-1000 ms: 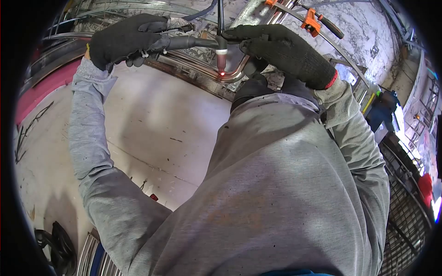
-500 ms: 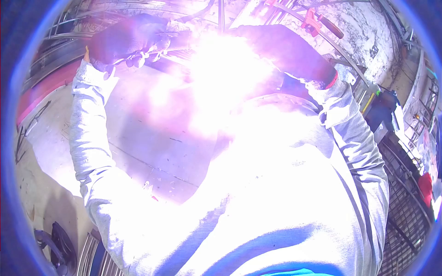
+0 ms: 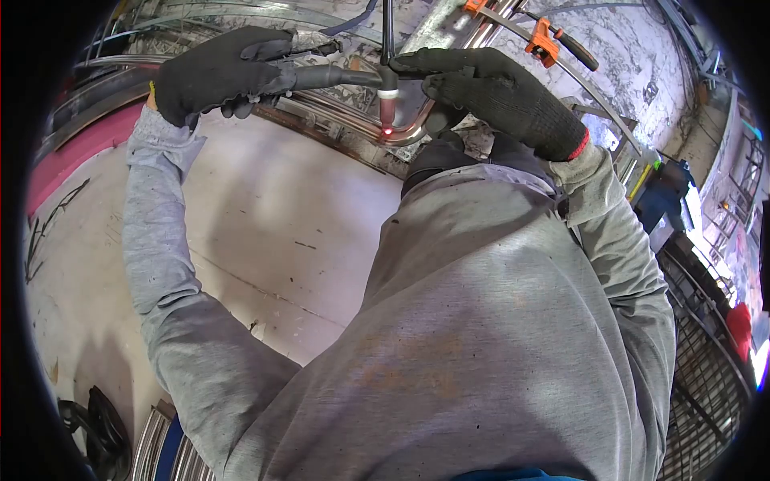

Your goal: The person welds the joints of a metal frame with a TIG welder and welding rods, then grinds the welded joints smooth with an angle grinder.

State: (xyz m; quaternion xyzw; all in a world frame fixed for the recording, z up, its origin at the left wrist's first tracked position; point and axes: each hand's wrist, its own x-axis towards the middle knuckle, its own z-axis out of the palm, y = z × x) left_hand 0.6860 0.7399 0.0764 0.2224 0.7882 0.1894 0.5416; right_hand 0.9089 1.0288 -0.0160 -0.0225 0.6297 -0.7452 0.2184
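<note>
- At the head view's top, the left hand [image 3: 220,70] curls around the torch [image 3: 341,77].
- Its tip glows red at the bent pipe [image 3: 413,134].
- Right hand [image 3: 509,96]: fingers nearly straight beside the torch; cannot tell whether they grip it.

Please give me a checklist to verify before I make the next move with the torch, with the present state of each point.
1. Left hand gripping the torch: ok.
2. Right hand touching the torch: cannot tell; it is close beside the head.
3. Both hands gloved: ok.
4. Nozzle at the tube bend: ok.
5. Red glow gone below nozzle: not ok.
6. Orange clamp tight: cannot tell.
</note>
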